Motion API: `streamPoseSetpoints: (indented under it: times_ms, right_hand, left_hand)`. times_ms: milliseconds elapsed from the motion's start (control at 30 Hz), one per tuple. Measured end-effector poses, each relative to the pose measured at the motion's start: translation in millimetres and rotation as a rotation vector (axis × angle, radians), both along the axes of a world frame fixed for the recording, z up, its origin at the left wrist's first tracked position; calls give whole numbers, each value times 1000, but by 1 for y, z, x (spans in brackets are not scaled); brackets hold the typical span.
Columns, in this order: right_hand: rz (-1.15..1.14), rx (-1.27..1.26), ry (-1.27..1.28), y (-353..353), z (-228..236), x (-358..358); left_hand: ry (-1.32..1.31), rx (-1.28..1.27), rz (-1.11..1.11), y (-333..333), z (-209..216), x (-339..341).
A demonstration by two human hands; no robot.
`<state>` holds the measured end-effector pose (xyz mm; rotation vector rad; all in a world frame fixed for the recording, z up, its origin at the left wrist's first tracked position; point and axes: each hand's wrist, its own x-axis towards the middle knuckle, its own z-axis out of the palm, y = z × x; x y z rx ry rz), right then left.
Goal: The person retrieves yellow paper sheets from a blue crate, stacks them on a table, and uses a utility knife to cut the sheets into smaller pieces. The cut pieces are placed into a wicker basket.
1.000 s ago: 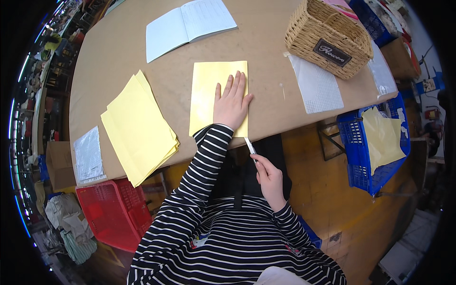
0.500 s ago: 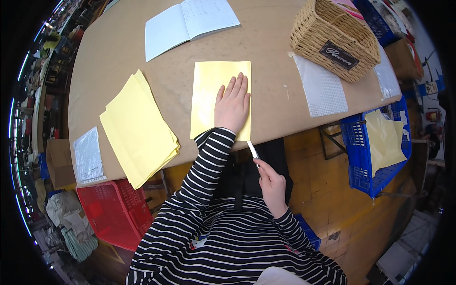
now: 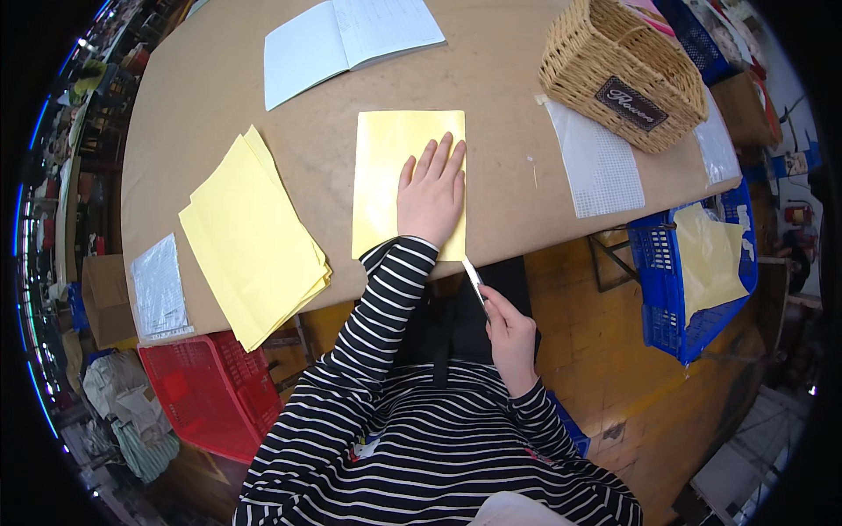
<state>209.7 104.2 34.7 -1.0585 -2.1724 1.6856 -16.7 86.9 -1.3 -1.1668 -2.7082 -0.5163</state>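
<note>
A yellow envelope (image 3: 390, 167) lies flat on the brown table (image 3: 491, 88), close to its near edge. My left hand (image 3: 431, 195) rests palm down on the envelope's lower right part, fingers spread. My right hand (image 3: 509, 333) is below the table edge, pinching a thin white strip (image 3: 474, 279) that runs up to the envelope's lower right corner.
A stack of yellow envelopes (image 3: 250, 241) lies to the left, an open notebook (image 3: 346, 39) at the back, a wicker basket (image 3: 623, 70) and a white mesh sheet (image 3: 596, 167) to the right. A red crate (image 3: 206, 394) and a blue crate (image 3: 693, 263) stand on the floor.
The view has shifted slightly. My left hand stays pressed on the envelope and my right hand keeps hold of the white strip at the corner.
</note>
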Motion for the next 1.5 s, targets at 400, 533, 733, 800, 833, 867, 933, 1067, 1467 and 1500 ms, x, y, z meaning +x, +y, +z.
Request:
streamPoseSetpoints:
  times_ms: [400,533,733,800,833,867,933,1067,1467,1500]
  right_hand:
    - [-37,-38,66,15,-6,-24]
    - [-43,-22,86,23,-6,-39]
    - [-41,195,37,34,-6,-59]
    - [-42,373,113,35,-4,-60]
    - [-11,472,109,36,-3,-60]
    - [19,580,101,35,-2,-58]
    - [56,718,59,34,-1,-55]
    - [82,816,-7,30,-1,-49]
    - [72,914,-6,33,-8,-60]
    - [74,923,-2,36,-9,-65]
  left_hand:
    - [-5,-4,-3,0,-2,0]
    - [-6,-10,0,0,-2,0]
    - [-15,-6,-6,0,-3,0]
    - [3,14,-5,0,-4,-1]
    - [23,32,-6,1,-4,-1]
    - [29,39,-5,1,-4,-1]
    - [31,36,-1,1,-5,-1]
    - [14,44,3,1,-7,0]
    - [-8,37,12,1,-11,-1]
    - [-8,36,14,1,-11,-1]
